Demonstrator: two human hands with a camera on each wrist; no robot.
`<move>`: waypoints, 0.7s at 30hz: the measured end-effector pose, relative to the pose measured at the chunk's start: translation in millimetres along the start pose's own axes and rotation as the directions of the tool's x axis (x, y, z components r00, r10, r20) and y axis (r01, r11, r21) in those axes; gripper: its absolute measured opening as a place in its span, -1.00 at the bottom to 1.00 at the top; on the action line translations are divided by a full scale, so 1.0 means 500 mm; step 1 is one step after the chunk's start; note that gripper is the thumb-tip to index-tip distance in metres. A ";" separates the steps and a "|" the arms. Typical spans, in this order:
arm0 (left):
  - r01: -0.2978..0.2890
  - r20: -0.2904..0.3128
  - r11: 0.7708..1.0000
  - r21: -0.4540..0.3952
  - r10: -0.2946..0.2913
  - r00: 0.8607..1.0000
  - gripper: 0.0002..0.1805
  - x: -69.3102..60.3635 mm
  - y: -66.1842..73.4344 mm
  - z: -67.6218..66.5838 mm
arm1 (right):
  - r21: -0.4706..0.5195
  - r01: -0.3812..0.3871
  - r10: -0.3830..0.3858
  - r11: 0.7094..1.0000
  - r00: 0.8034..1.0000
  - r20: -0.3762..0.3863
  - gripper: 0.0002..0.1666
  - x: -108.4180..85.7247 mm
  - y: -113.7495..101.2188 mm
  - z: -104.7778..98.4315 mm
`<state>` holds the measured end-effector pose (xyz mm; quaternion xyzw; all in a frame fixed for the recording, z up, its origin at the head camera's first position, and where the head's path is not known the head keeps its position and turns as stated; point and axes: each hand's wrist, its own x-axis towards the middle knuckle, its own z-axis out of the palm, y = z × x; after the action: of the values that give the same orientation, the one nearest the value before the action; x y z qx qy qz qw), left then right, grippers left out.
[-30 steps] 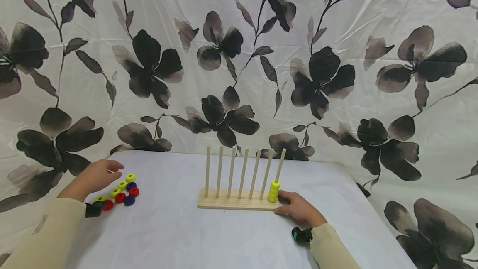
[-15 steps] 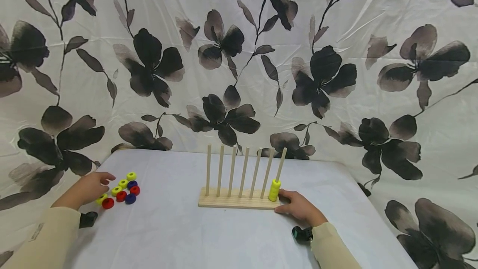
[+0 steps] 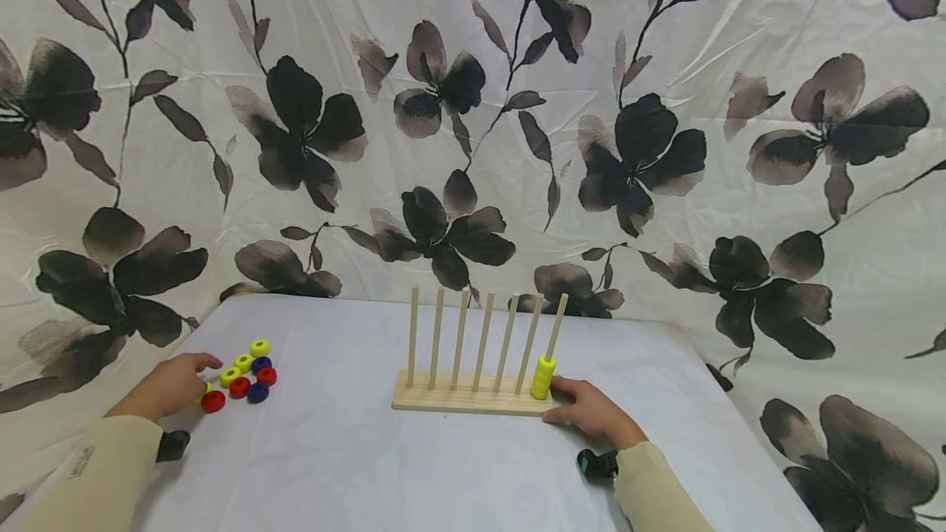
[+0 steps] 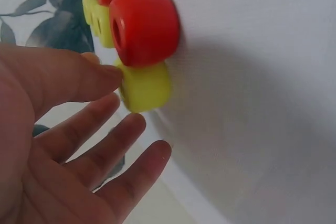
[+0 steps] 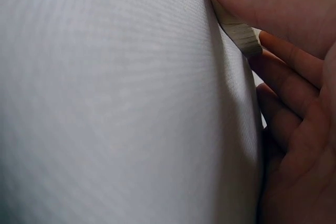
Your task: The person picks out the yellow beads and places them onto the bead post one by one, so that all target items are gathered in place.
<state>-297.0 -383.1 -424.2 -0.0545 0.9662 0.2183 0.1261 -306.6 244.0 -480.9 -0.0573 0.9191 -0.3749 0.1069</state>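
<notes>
My left hand [image 3: 168, 387] is at the near left end of a group of beads on the table. In the left wrist view the thumb tip meets a yellow bead [image 4: 147, 88], with the other fingers stretched out and spread around it. A red bead [image 4: 149, 29] touches that yellow one. On the right, my right hand [image 3: 594, 415] holds the end of a wooden peg stand [image 3: 473, 402], thumb on the front edge and fingers behind. Yellow beads [image 3: 543, 378] are stacked on its rightmost peg; the other pegs are bare.
Two blue beads [image 3: 258, 392], more red beads [image 3: 267, 376] and several yellow beads [image 3: 259, 348] lie beside the left hand. A white cloth [image 3: 332, 450] covers the table. Behind it hangs a floral curtain [image 3: 517, 212].
My left hand has moved down and left from above the beads to the yellow bead at the near end. The right hand and the peg stand stay in place.
</notes>
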 end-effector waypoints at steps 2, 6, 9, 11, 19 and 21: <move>0.007 0.002 1.000 -0.007 -0.007 1.000 -0.44 0.002 -0.001 0.002 | -0.004 0.005 -0.005 1.000 1.000 -0.006 -0.05 -0.001 0.000 0.000; 0.013 0.004 1.000 -0.018 -0.013 1.000 -0.48 0.009 -0.005 0.007 | -0.010 0.012 -0.012 1.000 1.000 -0.010 -0.06 -0.001 0.000 0.001; 0.022 0.006 1.000 -0.009 -0.022 1.000 -0.57 0.017 -0.013 0.011 | -0.006 0.007 -0.007 1.000 1.000 -0.008 -0.05 -0.001 0.000 0.002; 0.028 0.008 1.000 0.009 -0.028 1.000 -0.62 0.021 -0.019 0.013 | -0.006 0.008 -0.008 1.000 1.000 -0.003 -0.03 -0.001 0.001 0.002; 0.034 0.011 0.999 0.017 -0.034 0.999 -0.60 0.009 -0.016 0.012 | 0.001 0.023 -0.023 1.000 1.000 0.003 -0.02 -0.002 -0.003 0.001; 0.039 0.013 0.999 0.013 -0.039 0.999 -0.57 0.012 -0.017 0.014 | 0.001 0.022 -0.022 1.000 1.000 0.001 -0.03 -0.002 -0.004 -0.001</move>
<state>-299.7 -388.1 -435.3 -0.0711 0.9655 0.2097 0.1369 -305.6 243.2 -479.1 -0.0675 0.9182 -0.3763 0.1035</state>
